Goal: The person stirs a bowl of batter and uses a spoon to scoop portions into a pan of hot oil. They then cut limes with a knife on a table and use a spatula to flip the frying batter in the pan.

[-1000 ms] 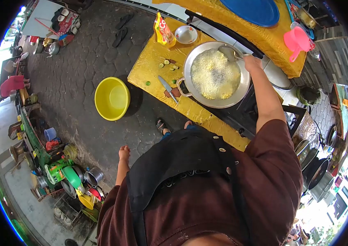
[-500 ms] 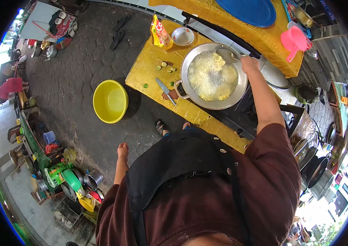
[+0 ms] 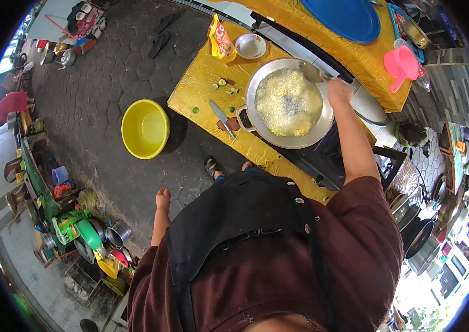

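My right hand (image 3: 339,90) is closed around the handle of a metal spatula (image 3: 311,72). Its blade is at the far right side of a large two-handled wok (image 3: 251,100), over the rim of the oil. Inside the wok, small pale-yellow pieces of food (image 3: 287,102) fry in foaming oil; their kind is hard to tell. The wok rests on a black stove (image 3: 323,160). My left hand (image 3: 162,199) hangs low at my side, away from everything, its fingers loosely curled with nothing visible in them.
A yellow-covered table (image 3: 198,91) bears a knife (image 3: 222,118), cut limes (image 3: 222,82), an oil pouch (image 3: 222,41) and a bowl (image 3: 250,46). A yellow basin (image 3: 145,128) stands on the floor. A blue tray (image 3: 345,19) and pink dipper (image 3: 401,63) lie beyond.
The spatula has shifted slightly toward the wok's far right rim. Yellow pieces heaped beside its blade have spread into the foam. My left hand stays low at my side.
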Motion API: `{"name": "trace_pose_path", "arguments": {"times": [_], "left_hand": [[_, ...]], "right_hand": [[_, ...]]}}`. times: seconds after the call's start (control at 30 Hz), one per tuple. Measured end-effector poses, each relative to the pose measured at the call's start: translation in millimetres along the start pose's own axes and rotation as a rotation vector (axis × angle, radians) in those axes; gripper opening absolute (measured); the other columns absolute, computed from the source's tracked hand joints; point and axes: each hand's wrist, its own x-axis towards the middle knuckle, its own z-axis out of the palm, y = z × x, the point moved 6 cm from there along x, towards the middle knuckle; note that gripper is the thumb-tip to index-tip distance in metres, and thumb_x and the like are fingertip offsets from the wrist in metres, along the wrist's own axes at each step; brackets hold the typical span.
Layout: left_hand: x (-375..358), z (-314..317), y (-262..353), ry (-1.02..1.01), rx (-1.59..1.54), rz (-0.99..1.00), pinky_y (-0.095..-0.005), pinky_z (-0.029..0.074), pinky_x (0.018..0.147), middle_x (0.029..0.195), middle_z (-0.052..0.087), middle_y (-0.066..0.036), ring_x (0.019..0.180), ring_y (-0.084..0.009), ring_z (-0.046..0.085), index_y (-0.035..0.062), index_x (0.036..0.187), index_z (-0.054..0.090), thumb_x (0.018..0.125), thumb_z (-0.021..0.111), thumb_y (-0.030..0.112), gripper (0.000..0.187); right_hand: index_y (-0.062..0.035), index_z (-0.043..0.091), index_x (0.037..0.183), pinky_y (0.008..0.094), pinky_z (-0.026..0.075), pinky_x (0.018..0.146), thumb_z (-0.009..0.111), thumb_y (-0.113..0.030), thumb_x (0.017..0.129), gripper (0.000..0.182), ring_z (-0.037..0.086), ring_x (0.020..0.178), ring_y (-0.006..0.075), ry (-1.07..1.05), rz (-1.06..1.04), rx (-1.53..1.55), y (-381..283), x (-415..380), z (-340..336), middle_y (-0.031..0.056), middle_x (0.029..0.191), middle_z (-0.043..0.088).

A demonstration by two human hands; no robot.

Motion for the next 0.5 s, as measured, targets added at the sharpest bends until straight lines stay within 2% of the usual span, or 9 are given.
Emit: {"name": "trace_pose_path", "arguments": {"times": [0.13, 0.2, 0.23, 0.33, 0.4, 0.5], "left_hand": [[0, -3, -3, 0.028, -0.011, -0.005, -0.0254, 0.041, 0.053, 0.077, 0.057, -0.002, 0.066, -0.0115, 0.053, 0.0067, 0.102, 0.056, 0.084, 0.051, 0.024, 0.026], [3, 0, -12, 0.016, -0.004, -0.026, -0.0254, 0.041, 0.052, 0.077, 0.058, -0.003, 0.065, -0.0119, 0.054, 0.0065, 0.102, 0.056, 0.084, 0.051, 0.024, 0.026], [6, 3, -15, 0.012, -0.008, -0.027, -0.0254, 0.041, 0.052, 0.077, 0.058, -0.003, 0.065, -0.0119, 0.054, 0.0065, 0.102, 0.056, 0.084, 0.051, 0.024, 0.026], [6, 6, -20, 0.011, -0.002, -0.049, -0.0258, 0.041, 0.051, 0.076, 0.058, -0.003, 0.064, -0.0124, 0.053, 0.0062, 0.102, 0.056, 0.084, 0.051, 0.025, 0.027], [6, 4, -15, 0.008, 0.023, -0.028, -0.0261, 0.041, 0.051, 0.075, 0.058, -0.003, 0.064, -0.0124, 0.054, 0.0060, 0.101, 0.056, 0.083, 0.051, 0.025, 0.027], [3, -1, -7, 0.013, 0.012, -0.017, -0.0260, 0.041, 0.052, 0.075, 0.058, -0.004, 0.064, -0.0124, 0.054, 0.0059, 0.100, 0.057, 0.082, 0.050, 0.025, 0.027]], "right_hand": [[-0.0103, 0.057, 0.108, 0.0353, 0.048, 0.079, 0.043, -0.008, 0.082, 0.030, 0.056, 0.100, 0.0286, 0.048, -0.054, -0.176, 9, 18, 6, 0.0119, 0.107, 0.059], [-0.0106, 0.056, 0.109, 0.0351, 0.046, 0.082, 0.043, -0.007, 0.081, 0.032, 0.056, 0.100, 0.0307, -0.005, 0.089, -0.037, 16, 41, 34, 0.0126, 0.112, 0.056], [-0.0106, 0.056, 0.109, 0.0351, 0.046, 0.082, 0.043, -0.007, 0.081, 0.032, 0.056, 0.100, 0.0307, -0.001, 0.089, -0.042, 18, 51, 47, 0.0126, 0.112, 0.056], [-0.0126, 0.055, 0.112, 0.0350, 0.045, 0.084, 0.042, -0.005, 0.080, 0.036, 0.055, 0.102, 0.0293, -0.064, 0.040, 0.025, 12, 54, 61, 0.0104, 0.115, 0.055], [-0.0196, 0.056, 0.113, 0.0339, 0.044, 0.086, 0.043, -0.003, 0.078, 0.041, 0.053, 0.106, 0.0240, -0.128, -0.179, -0.061, 5, 39, 54, 0.0064, 0.117, 0.054], [-0.0251, 0.055, 0.114, 0.0360, 0.044, 0.085, 0.040, -0.010, 0.084, 0.037, 0.054, 0.103, 0.0253, -0.021, -0.226, -0.065, 21, 48, 58, 0.0051, 0.114, 0.056]]}}
